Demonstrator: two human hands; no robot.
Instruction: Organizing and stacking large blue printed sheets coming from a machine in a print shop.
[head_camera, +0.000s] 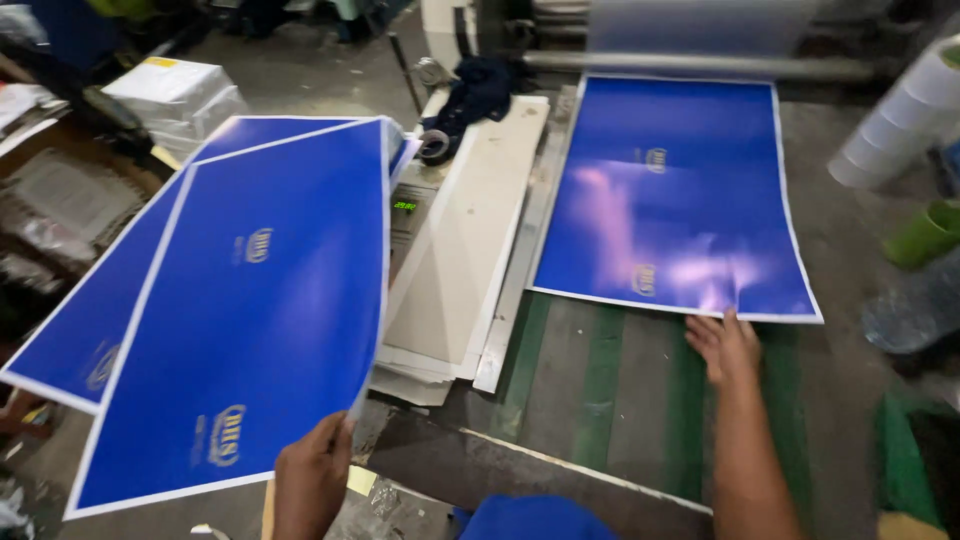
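— Left hand (312, 470): where are the fingers?
— Closed on the bottom edge of a blue sheet (250, 310), lifted and tilted over a second blue sheet (80, 320) beneath it.
— And the right hand (724, 345)?
— Fingers spread open, tips touching the near edge of a glossy blue sheet (675, 190) lying flat on the green-striped counter (600, 380), below the roller (700, 65).

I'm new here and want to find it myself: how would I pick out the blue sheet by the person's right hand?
Find the roller machine at the top. Below its roller, one glossy blue sheet lies flat on the green-striped table, the right hand at its near edge. Unlike the blue sheets the left hand lifts, it lies alone.
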